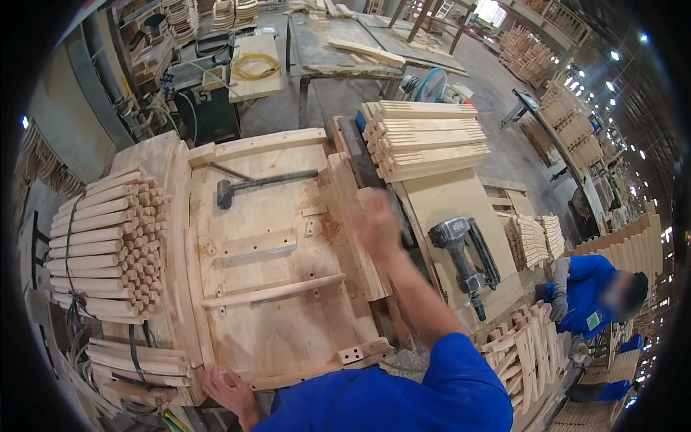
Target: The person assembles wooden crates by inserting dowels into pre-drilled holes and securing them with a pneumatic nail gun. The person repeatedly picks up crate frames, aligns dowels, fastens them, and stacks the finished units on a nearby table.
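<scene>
My left hand (pixel 229 392) lies at the near left corner of a wooden jig board (pixel 259 338), its fingers apart on the wood beside the near end of a long wooden strip (pixel 194 288). My right hand (pixel 376 225) is over a thick wooden bar (pixel 371 270) along the jig's right side. Motion smears its fingers, so its grip is unclear. A curved wooden slat (pixel 273 290) spans the board crosswise. Near the far end of the board rests a dark hammer (pixel 225 194), its handle pointing right.
Tied bundles of wooden rods (pixel 93 248) stand at left. Stacked notched slats (pixel 428 140) lie far right, with a nail gun (pixel 461 252) on the panel nearer me. A person in blue (pixel 594 291) works at right among piles of chair parts (pixel 529 353). Behind is a workbench (pixel 345 68).
</scene>
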### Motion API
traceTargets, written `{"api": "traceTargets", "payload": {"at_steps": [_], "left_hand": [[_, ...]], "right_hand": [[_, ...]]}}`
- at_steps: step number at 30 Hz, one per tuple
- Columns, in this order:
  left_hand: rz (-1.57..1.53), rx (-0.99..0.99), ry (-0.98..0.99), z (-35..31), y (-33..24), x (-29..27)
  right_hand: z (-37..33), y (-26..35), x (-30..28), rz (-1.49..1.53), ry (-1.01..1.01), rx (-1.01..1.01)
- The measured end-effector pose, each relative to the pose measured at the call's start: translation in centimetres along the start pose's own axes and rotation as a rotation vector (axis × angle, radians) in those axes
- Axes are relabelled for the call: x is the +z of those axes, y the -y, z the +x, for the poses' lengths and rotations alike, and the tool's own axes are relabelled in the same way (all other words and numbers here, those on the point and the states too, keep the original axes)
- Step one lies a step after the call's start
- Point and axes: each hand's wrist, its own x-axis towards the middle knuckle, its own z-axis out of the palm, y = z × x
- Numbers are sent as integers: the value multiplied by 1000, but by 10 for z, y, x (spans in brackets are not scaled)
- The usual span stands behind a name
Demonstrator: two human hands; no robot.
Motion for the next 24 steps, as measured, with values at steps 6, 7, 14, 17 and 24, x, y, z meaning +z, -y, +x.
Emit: {"api": "traceTargets", "payload": {"at_steps": [6,7,14,17,24], "left_hand": [[-347,189,121,49,-72,25],[-402,260,110,58,-81,31],[-777,297,374,123,-180,61],[-879,291,424,142,-211,61],[-921,176,526,132,-210,75]], "right_hand": [[61,-92,-69,-270,140,109],[66,-94,-70,-282,190,67],[78,-62,-80,-224,198,-268],[82,-45,-92,-209,260,-190],[21,-95,-101,-406,671,37]]}}
